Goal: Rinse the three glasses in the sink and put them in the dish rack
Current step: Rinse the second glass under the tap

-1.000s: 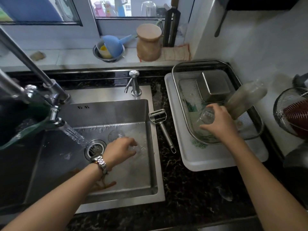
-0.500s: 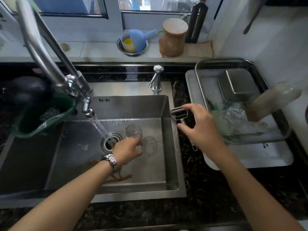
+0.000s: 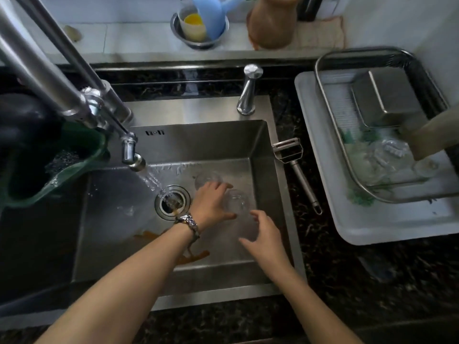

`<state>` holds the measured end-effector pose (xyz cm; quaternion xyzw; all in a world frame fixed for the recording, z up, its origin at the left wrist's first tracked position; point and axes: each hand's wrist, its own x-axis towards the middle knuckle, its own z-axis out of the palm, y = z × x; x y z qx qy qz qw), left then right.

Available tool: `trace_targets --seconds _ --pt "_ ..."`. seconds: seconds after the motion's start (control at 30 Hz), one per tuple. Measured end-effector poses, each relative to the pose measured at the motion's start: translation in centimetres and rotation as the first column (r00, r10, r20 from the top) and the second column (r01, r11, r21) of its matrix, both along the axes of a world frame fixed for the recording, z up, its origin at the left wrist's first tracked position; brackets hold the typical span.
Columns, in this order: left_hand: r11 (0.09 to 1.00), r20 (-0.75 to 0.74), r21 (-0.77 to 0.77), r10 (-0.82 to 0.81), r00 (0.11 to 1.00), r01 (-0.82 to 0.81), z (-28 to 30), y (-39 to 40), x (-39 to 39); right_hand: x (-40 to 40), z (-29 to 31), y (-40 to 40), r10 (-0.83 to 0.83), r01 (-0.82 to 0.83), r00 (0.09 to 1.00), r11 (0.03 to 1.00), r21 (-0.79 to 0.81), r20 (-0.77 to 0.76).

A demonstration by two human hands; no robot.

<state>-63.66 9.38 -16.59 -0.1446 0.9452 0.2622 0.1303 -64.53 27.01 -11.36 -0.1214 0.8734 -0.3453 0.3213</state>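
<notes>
Head: glass [image 3: 236,201] between fingers [image 3: 218,187] (sink [image 3: 211,140]).

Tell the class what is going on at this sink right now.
A person is washing glasses at a steel sink with the tap running. The left hand holds one glass on the sink floor; a second glass stands just behind it. The right hand reaches in, open, holding nothing. One glass already lies in the dish rack.

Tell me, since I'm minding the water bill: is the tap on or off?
On. A stream runs from the faucet spout into the sink drain.
</notes>
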Motion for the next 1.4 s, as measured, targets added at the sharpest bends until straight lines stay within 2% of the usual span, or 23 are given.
trace_targets --seconds 0.13,0.37,0.87,1.0,1.17,1.27,1.4 --pt "0.995 0.003 -0.024 -0.096 0.995 0.096 -1.7 -0.1 -0.8 0.3 -1.5 0.0 -0.058 0.059 0.997 0.998 -0.011 0.054" --pt "0.982 0.042 -0.104 -0.157 0.987 0.16 -4.4 0.0 -1.0 0.0 -3.5 -0.1 -0.144 0.15 0.983 0.988 -0.045 0.112" --pt "0.995 -0.108 -0.088 -0.062 0.992 0.053 -5.0 1.2 -0.8 -0.1 -5.0 0.7 -0.162 0.169 0.983 0.983 -0.077 0.083" --pt "0.997 -0.188 -0.071 0.027 0.982 -0.041 -4.3 1.4 0.5 -0.1 -5.1 1.1 -0.132 0.137 0.989 0.988 -0.073 0.064" --pt "0.981 -0.268 0.08 0.191 0.944 -0.176 -1.5 1.2 1.8 -0.2 -5.0 1.3 -0.09 0.092 0.995 0.994 -0.066 0.037" --pt "0.925 -0.27 0.3 0.315 0.91 -0.231 0.1 1.2 3.0 -0.4 -4.3 1.1 -0.056 0.057 0.998 0.996 -0.067 0.015" --pt "0.871 -0.262 0.397 0.41 0.873 -0.29 2.0 1.3 5.0 -0.7 -2.8 -0.2 0.017 -0.02 0.999 0.995 -0.097 -0.028"
